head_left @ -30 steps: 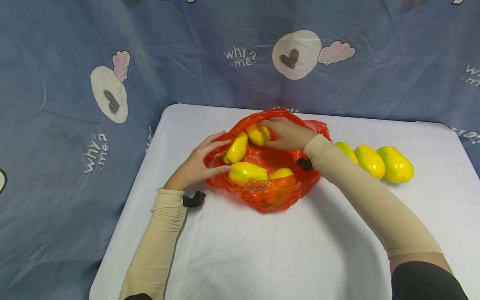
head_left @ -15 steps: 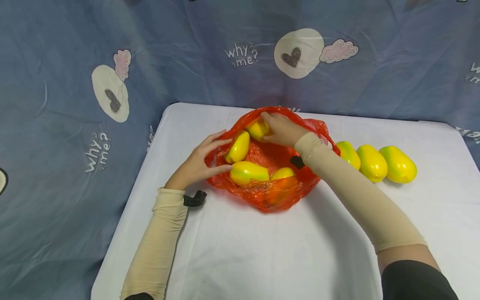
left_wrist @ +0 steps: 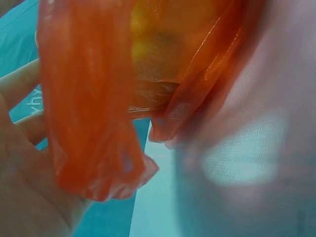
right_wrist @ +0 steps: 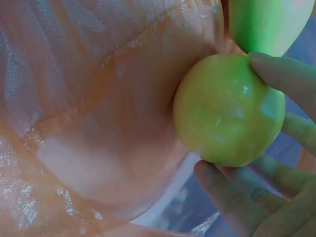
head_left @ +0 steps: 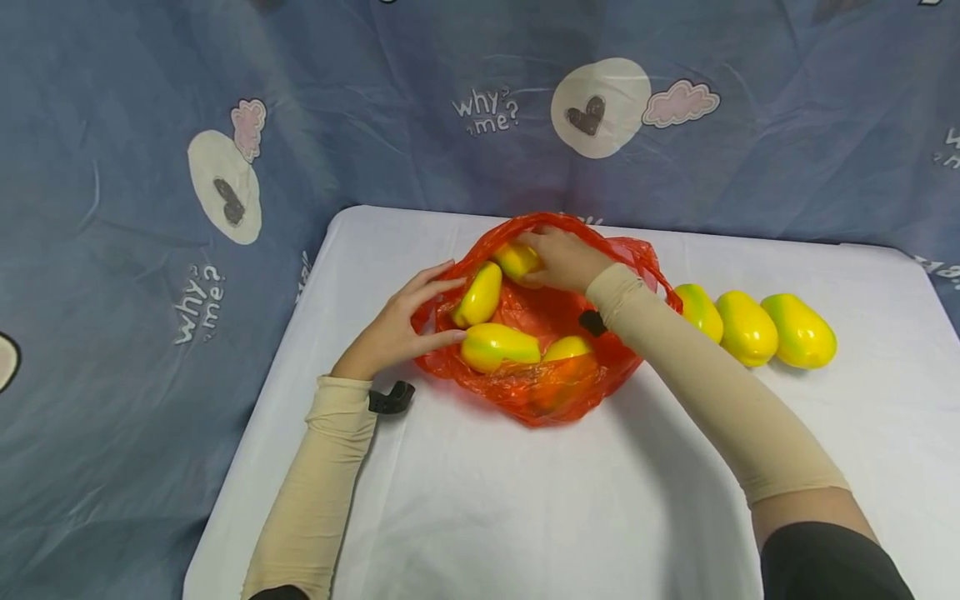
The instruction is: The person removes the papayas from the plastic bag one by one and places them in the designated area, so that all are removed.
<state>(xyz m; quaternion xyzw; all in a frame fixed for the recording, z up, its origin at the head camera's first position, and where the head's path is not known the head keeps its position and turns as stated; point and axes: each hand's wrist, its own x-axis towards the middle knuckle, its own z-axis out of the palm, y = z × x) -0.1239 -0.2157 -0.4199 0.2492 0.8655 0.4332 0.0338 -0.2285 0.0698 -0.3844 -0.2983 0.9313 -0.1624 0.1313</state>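
Note:
A crumpled red plastic bag (head_left: 570, 392) lies with its mouth spread wide, and several glossy yellow-green fruits, mango- or papaya-shaped, sit inside. At the bag's left rim my left hand (head_left: 393, 329) rests with fingers spread and fairly straight, the thumb tip beside the front-left fruit (head_left: 498, 346). In the left wrist view, a hanging flap of the bag (left_wrist: 91, 118) partly hides its fingers. My right hand (head_left: 566, 258) reaches into the back of the bag and grips a fruit (head_left: 517, 262). The right wrist view shows thumb and fingers round this fruit (right_wrist: 227, 111), with another fruit (right_wrist: 269, 24) behind it.
Three more yellow-green fruits (head_left: 746, 327) lie in a row on the white tablecloth (head_left: 525, 508), right of the bag and partly behind the right forearm. A blue patterned curtain (head_left: 375, 125) hangs along the back and left of the table.
My right hand has shifted slightly left and settled deeper at the back of the bag with the fruit. The bag's right side now spreads further right. My left hand stays put.

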